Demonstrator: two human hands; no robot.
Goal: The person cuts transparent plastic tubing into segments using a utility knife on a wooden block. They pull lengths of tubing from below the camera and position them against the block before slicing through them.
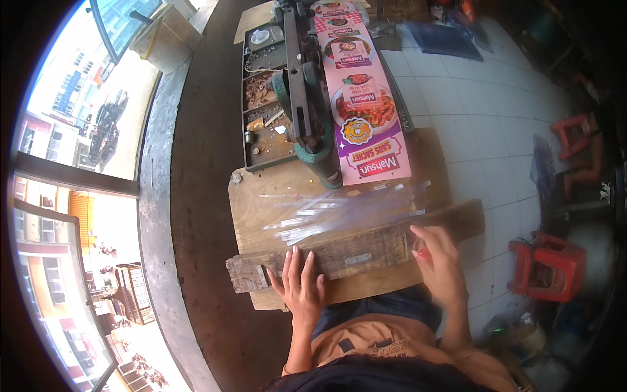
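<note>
Left grip (303,287) loose, splayed on the wooden beam (356,261); right grip (444,266) curled round a small red object (424,253).

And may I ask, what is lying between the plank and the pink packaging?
In the head view, loose pale strips, partly blurred, lie on the wooden board between the plank and the pink packaging.

The plank (356,260) lies before the strips (300,228) on the table (251,202), the tray (271,147) behind them, left.
</note>
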